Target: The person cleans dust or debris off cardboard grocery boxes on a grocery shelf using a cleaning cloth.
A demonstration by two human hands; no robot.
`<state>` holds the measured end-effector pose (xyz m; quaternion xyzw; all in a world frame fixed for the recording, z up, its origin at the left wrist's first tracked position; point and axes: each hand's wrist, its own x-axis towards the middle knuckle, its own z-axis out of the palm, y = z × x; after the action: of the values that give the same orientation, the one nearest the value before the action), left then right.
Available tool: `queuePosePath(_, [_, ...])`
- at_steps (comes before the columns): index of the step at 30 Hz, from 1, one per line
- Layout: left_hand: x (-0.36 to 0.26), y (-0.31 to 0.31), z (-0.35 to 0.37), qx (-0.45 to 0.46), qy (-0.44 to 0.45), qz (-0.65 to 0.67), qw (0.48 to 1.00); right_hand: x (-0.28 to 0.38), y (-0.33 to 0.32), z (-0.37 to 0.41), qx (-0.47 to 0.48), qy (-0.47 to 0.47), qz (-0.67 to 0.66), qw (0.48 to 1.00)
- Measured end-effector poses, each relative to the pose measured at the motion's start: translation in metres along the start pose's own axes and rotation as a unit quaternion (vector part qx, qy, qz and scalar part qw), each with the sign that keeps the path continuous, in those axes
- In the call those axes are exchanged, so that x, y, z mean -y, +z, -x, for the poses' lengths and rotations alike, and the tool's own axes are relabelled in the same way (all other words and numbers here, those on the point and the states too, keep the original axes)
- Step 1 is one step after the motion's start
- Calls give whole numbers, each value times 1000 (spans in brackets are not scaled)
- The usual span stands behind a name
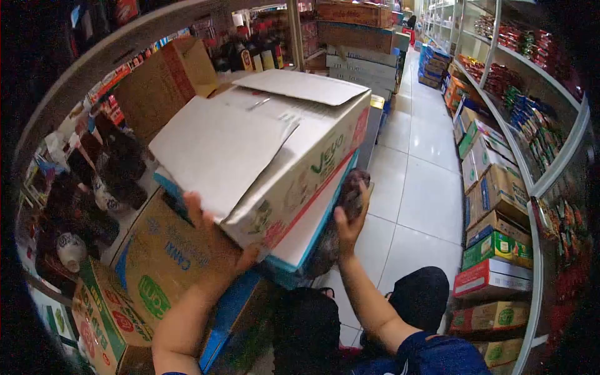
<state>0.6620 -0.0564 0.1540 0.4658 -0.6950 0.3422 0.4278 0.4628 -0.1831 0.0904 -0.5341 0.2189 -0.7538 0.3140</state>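
A white carton marked "Veyo" (294, 181) with loose top flaps sits tilted on a blue-edged box (300, 240). My left hand (222, 231) grips the carton's near left corner, fingers up along the side and thumb at the lower front edge. My right hand (354, 222) is at the right side of the stack, its fingers curled around a dark, purplish bundle (351, 190). What the bundle is, I cannot make out. Below my left hand lies a brown carton with blue print (169, 250).
Dark bottles and small jars (72, 250) line the left shelf beside an open brown carton (156, 87). Stacked boxes (362, 62) stand ahead. A white tiled aisle (406, 187) runs along the right, bordered by cartons (494, 187) and shelves of packets (531, 112).
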Motion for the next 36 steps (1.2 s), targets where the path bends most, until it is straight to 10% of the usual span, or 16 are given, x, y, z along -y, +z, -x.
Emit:
queuePosePath(5, [-22,-15,-7,76,-71,-38,994,-9,-17,-32,44,45,31,998])
queuePosePath(7, [-16,-13,-5,37,-64,19,997,-18,-25,-36,-14,326,-200,924])
queuePosePath(14, [-15,-30,-6,101,-73,124,984,22,0,-21,98,-21,7,995])
queuePosePath(21, [-20,-28,-4,87,-75,7,993,-17,0,-18,-53,170,-83,980])
queuePosePath(25, [-17,-24,-5,91,-88,-17,992,22,6,-15,44,-28,36,998])
queuePosePath(30, [-24,-23,-14,88,-87,-34,992,-27,-1,-11,-68,197,-64,976])
queuePosePath(36, [-2,-1,2,-20,-36,90,995,24,9,-6,19,64,-34,997])
